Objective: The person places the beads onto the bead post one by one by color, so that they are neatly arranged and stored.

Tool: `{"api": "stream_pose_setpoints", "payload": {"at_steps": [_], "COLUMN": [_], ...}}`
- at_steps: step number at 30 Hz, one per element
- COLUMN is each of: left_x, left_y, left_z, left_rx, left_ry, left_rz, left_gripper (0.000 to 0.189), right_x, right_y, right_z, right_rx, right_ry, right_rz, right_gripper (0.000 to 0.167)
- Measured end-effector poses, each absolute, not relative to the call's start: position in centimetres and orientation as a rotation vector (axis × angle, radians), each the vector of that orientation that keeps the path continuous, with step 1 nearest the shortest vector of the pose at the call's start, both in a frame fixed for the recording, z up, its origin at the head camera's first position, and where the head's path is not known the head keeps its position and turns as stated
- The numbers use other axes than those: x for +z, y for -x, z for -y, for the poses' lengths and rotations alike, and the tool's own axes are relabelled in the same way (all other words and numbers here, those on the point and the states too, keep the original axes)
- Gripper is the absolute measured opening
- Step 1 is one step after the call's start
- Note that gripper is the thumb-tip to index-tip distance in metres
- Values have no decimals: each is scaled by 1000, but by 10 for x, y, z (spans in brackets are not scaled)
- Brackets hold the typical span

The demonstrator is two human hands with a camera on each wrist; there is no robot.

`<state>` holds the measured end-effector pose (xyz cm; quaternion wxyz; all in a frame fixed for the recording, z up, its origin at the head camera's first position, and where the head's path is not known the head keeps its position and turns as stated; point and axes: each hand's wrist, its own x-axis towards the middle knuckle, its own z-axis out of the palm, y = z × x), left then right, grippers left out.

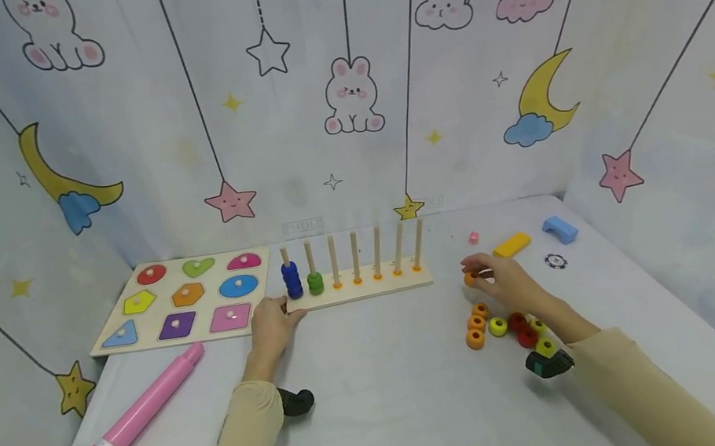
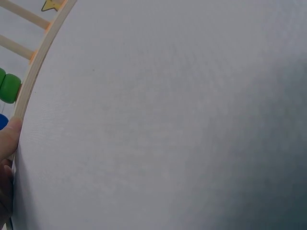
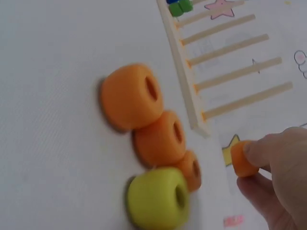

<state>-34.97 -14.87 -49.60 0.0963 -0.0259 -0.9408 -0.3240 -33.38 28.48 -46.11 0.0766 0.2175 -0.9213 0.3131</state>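
Note:
A wooden peg board [image 1: 370, 292] stands on the table with a row of upright pegs. Blue beads [image 1: 292, 281] are stacked on its leftmost peg, and green beads [image 1: 316, 284] on the one beside it. My left hand [image 1: 270, 330] grips the board's left end, the thumb [image 2: 10, 136] lying along its front edge in the left wrist view. To the right of the board, my right hand [image 1: 503, 283] pinches an orange bead [image 3: 243, 158] between thumb and fingers. Below that hand, three loose orange beads [image 1: 476, 322] lie in a line beside a yellow-green bead [image 3: 158, 197].
Red beads [image 1: 527, 337] and more yellow-green ones lie near the right wrist. A shape puzzle board [image 1: 155, 334] and a pink tube [image 1: 141, 420] are at left. Back right are a yellow block [image 1: 511, 245], a blue arch block [image 1: 560, 229] and a round chip [image 1: 556, 261].

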Motion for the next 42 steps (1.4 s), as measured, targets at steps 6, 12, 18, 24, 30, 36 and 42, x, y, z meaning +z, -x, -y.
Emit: {"api": "stream_pose_setpoints", "payload": {"at_steps": [6,12,18,24,30,36,42], "left_x": [-497,-497,-497,-497,-499,-499,-496], "left_y": [345,345,347,347,346,348,348], "left_z": [154,155,155,154,151,149,148], "left_rx": [-943,-945,-939,-972,-964,-940,-940], "left_ry": [85,87,77,85,96,116,111], "left_rz": [2783,2785,2782,2773,2768,2764,2773], "left_gripper": [54,54,55,54,54,53,54], "right_x": [-445,-425,-402,-389,-388,-390,-388], "right_y": [344,357,374,389,399,405,407], "right_z": [-248,-203,-152,-101,-70,-60,-63], "right_rx": [973,1050,1089,1076,1025,1002,972], "right_ry": [-749,-914,-988,-1069,-1059,-1018,-1001], "right_rz": [2614,2435,2337,2282,2329,2400,2429], "right_gripper": [37,36,35,33,31,30,32]}}
